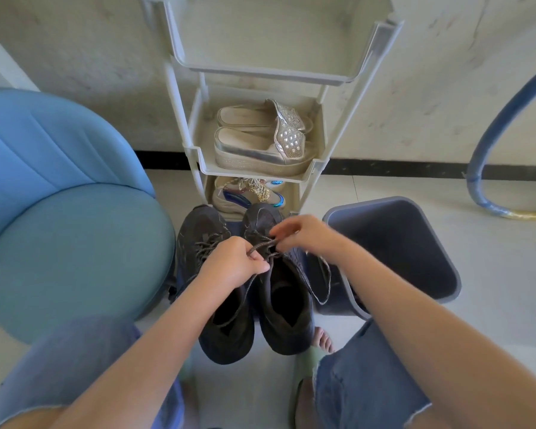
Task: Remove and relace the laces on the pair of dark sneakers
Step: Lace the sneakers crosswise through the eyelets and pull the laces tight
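Pinching one lace (262,244), the left hand (240,263) and right hand (297,232) have fingers clamped on it; the sneakers (291,329) run lengthwise, toes toward the rack (317,167).

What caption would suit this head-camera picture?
Left hand and right hand pinch the lace of one dark sneaker, in front of a shoe rack.

Pale tiled floor (492,274), seen from above. Against the back wall, a grey-white tiered rack (260,72): beige platform slippers (260,144) on its middle shelf (254,174), a pale glittery trainer (248,195) on the bottom one. At the floor's left edge, a blue padded chair (74,243); right of the rack, a grey bin (399,243); far right, a curved blue hose (477,171). Just before the rack, dark sneakers (288,305) side by side, support unseen.
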